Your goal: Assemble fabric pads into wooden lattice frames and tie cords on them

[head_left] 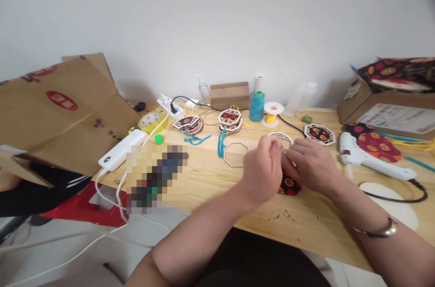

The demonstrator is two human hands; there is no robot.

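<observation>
My left hand [263, 169] is closed, its fingers curled in a pinch just above the table. Right beside it my right hand [311, 162] is closed too, fingertips almost meeting the left ones. Between and below them shows a piece of black fabric [289, 185] with red and orange round patterns; both hands appear to pinch it, though the fingertips hide the exact grip. Directly behind the hands lies a wooden lattice frame [281, 136], partly covered. To the left of my left hand, a thin octagonal wooden frame [224, 155] lies flat.
Stacked lattice pieces [229, 118], a teal thread cone [257, 107] and a yellow spool [271, 117] stand behind. At right lie a fabric-backed octagon [319, 134], a white glue gun [374, 160] and a cardboard box [387, 108]. A white power strip [123, 149] sits at left.
</observation>
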